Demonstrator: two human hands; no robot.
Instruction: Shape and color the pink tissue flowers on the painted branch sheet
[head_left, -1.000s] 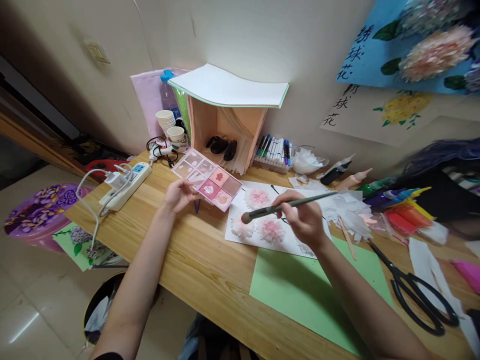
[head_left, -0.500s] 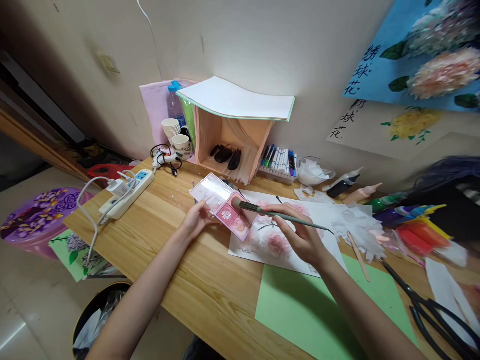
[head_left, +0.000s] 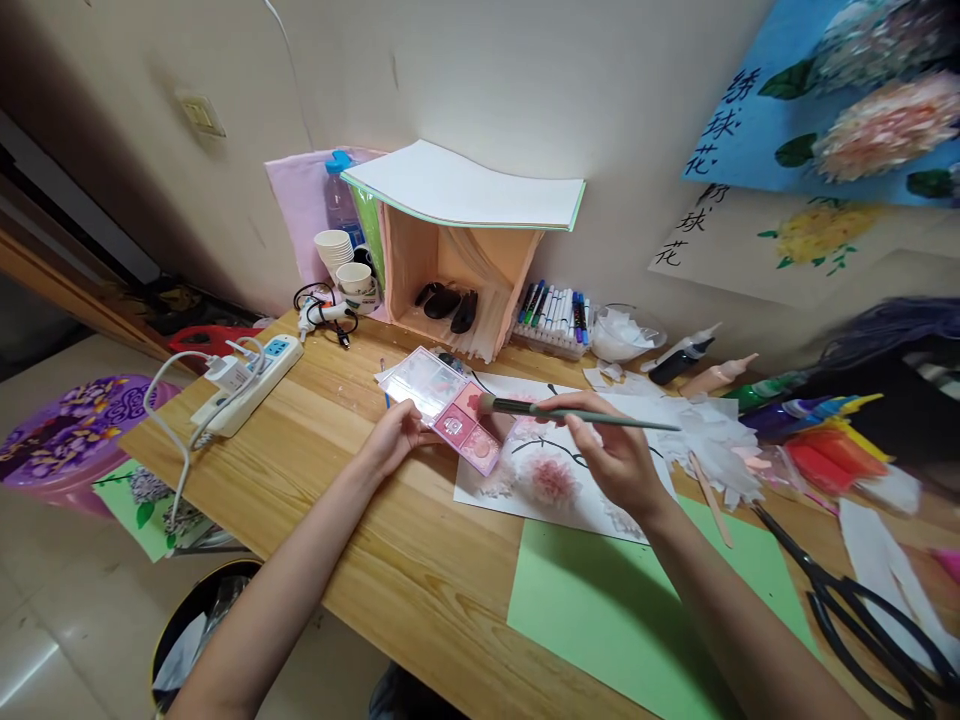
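Note:
My left hand [head_left: 396, 436] holds a pink makeup palette [head_left: 444, 405] by its near edge, just above the wooden table [head_left: 360, 500]. My right hand [head_left: 615, 452] grips a long green-handled brush [head_left: 577, 414]; its bristle tip rests at the palette's pink pans. Beneath my right hand lies a white sheet [head_left: 555, 485] bearing pink tissue flowers and black drawn stems. The hand covers part of that sheet.
A green paper sheet [head_left: 600, 610] lies near the table's front edge. Black scissors [head_left: 862, 610] sit at the right. Markers [head_left: 553, 312], a bowl [head_left: 624, 336], glue bottles [head_left: 679, 358] and a wooden box [head_left: 457, 275] line the wall. A power strip [head_left: 251, 385] lies left; a bin [head_left: 195, 640] stands below.
The palette came down from a raised tilt to near the sheet's left edge. The brush swung from over the flowers to the palette, where its tip now touches the pink pans.

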